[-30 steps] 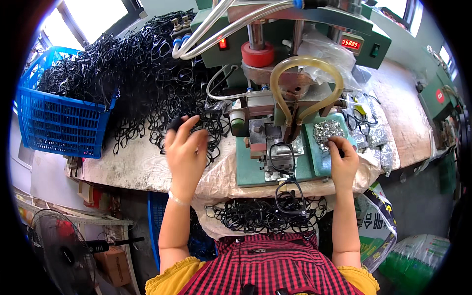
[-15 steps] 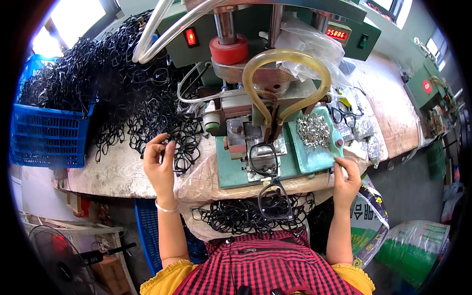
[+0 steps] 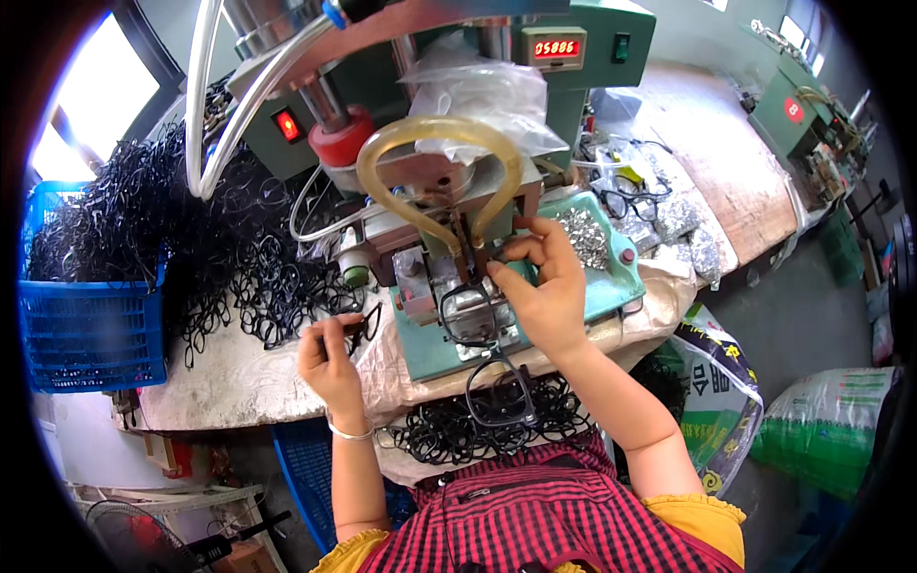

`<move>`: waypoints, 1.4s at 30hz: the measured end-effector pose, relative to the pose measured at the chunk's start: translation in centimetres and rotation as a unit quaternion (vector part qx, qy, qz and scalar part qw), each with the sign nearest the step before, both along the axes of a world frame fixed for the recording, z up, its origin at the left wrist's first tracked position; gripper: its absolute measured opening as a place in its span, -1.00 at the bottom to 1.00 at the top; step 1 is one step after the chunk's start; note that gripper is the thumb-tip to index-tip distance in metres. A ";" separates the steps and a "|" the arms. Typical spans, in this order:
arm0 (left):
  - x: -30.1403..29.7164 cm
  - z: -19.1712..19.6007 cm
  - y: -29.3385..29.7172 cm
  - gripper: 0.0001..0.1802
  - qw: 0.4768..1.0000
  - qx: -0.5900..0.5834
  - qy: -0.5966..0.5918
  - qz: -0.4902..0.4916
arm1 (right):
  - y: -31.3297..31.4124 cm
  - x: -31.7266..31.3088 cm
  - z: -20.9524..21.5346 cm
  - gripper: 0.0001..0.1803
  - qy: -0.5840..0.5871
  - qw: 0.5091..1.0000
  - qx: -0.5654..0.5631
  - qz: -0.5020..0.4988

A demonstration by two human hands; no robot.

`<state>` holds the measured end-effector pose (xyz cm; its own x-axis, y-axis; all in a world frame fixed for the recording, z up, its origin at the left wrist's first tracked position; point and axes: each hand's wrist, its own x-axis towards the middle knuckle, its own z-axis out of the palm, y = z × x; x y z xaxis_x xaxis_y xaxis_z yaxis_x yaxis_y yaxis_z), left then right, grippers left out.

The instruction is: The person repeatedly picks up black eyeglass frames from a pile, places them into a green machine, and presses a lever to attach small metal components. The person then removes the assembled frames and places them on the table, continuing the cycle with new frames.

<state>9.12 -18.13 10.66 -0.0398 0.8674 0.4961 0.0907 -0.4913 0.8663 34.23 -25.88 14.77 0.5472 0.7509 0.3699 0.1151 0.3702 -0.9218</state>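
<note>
My left hand (image 3: 330,368) pinches a black eyeglass frame (image 3: 371,327) at the edge of the heap on the bench. My right hand (image 3: 549,286) reaches up to the green press's work head, thumb and fingers closed together beside the dark metal tool at the ends of the yellow hose (image 3: 506,153). Whatever sits between those fingertips is too small to make out. A second black eyeglass frame (image 3: 501,420) sits at the press's fixture, one rim over the metal block and the other hanging past the green base (image 3: 430,353).
A turquoise tray (image 3: 626,286) of small metal parts (image 3: 583,234) stands right of the fixture. Black frames heap up on the left beside a blue crate (image 3: 91,334). More finished-looking dark frames (image 3: 439,430) lie in my lap area. Plastic bags (image 3: 683,224) lie at the right.
My right hand has moved from the tray's near corner up to the press head. My left hand has come down and taken an eyeglass frame. The view has shifted rightward.
</note>
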 end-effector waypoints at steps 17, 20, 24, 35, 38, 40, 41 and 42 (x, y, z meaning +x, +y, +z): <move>8.4 11.6 -6.1 -0.80 0.760 0.468 0.338 -0.299 | -2.3 4.1 1.4 -0.42 -0.153 0.983 -0.081 -0.068; 9.1 11.8 -6.3 -0.70 0.743 0.468 0.370 -0.301 | -2.4 9.6 -4.5 -0.52 -0.175 0.941 -0.098 -0.274; 9.4 11.7 -5.9 -0.62 0.751 0.448 0.373 -0.311 | -5.4 9.9 -5.8 -0.74 -0.282 0.914 -0.173 -0.235; 3.8 8.0 -9.4 -0.57 0.880 0.343 0.261 -0.199 | -4.4 8.1 -7.0 -0.91 -0.403 0.838 -0.252 -0.269; -0.2 7.1 -6.9 -0.74 0.915 0.357 0.188 0.017 | -5.1 8.4 -7.0 -0.90 -0.300 0.899 -0.180 -0.263; -0.4 7.7 -2.8 -0.86 0.938 0.307 0.080 0.142 | -4.5 8.1 -6.5 -0.89 -0.292 0.906 -0.139 -0.272; -0.3 8.0 -0.1 -0.87 0.938 0.269 0.150 0.160 | -4.0 7.8 -6.2 -0.88 -0.293 0.910 -0.123 -0.265; -0.7 8.3 2.3 -0.88 0.929 0.229 0.224 0.183 | -3.4 7.3 -5.8 -0.88 -0.292 0.917 -0.106 -0.251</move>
<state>8.38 -15.87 18.96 0.0082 0.5292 0.8485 0.6259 -0.6645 0.4084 41.56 -29.29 8.98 0.5992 0.5476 0.5841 0.7183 -0.0455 -0.6942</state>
